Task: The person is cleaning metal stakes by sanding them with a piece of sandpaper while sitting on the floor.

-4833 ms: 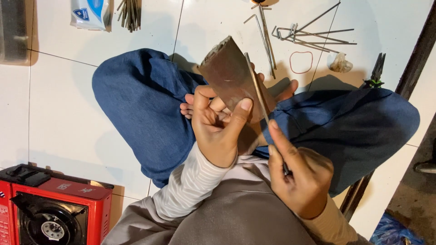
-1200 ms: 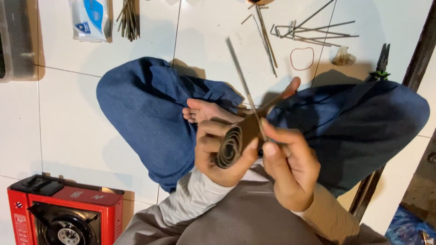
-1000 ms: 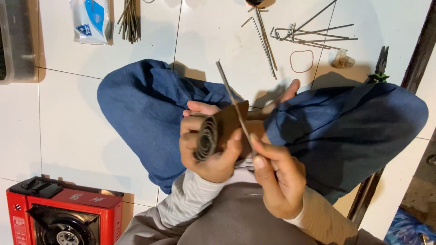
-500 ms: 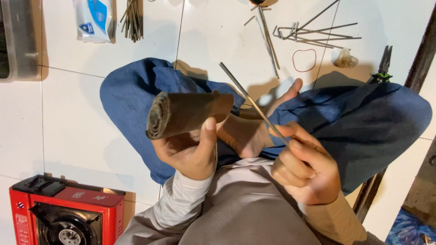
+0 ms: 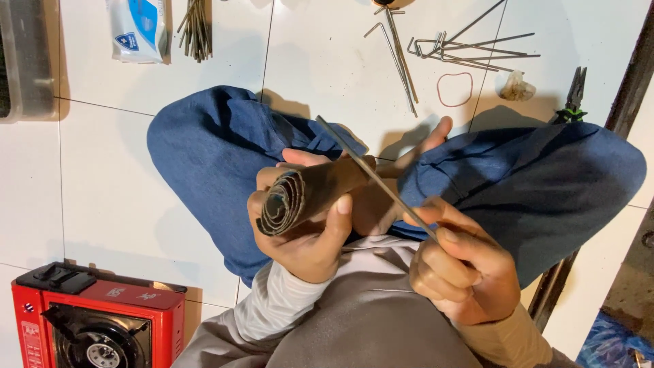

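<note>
My left hand (image 5: 303, 228) grips a dark brown sheet rolled into a tight tube (image 5: 310, 192), its spiral end facing me. My right hand (image 5: 463, 269) pinches a thin metal rod (image 5: 371, 176) that slants up and to the left across the far end of the roll. Both hands hover over my crossed legs in blue trousers (image 5: 218, 157), and my bare feet show between the knees.
On the white tiled floor ahead lie several bent metal wires (image 5: 449, 46), a red rubber band (image 5: 455, 88), pliers (image 5: 573, 95), a bundle of sticks (image 5: 196, 27) and a white-blue packet (image 5: 139, 28). A red portable gas stove (image 5: 92, 324) stands at lower left.
The flat brown sheet has become a rolled tube. My left hand swung the roll toward me; my right hand with the rod dropped lower right.
</note>
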